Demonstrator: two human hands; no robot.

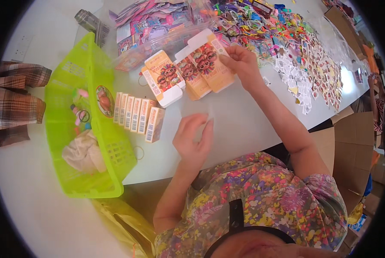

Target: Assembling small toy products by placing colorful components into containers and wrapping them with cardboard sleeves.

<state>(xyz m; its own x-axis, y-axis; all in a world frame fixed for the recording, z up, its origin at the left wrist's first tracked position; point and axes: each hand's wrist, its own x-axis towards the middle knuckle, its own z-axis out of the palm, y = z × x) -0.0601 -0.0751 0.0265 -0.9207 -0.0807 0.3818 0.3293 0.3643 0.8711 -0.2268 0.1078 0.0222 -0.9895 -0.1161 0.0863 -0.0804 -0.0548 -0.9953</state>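
Note:
My right hand, at the upper middle, pinches the edge of a flat orange-and-yellow carton between thumb and fingers. More flat cartons lie beneath it on the table. To their left a box with a white flap at its lower end rests at a slant. My left hand hovers below the cartons, slightly blurred, its fingers curved and a gap between thumb and forefinger; nothing shows in it. Several filled-out small boxes stand in a row left of that hand.
A lime-green basket with a cloth borders the boxes on the left. Behind the cartons stands a clear plastic bin of colourful packets. Heaped trinkets and small white pieces spread at right. Cardboard boxes stand beside the table.

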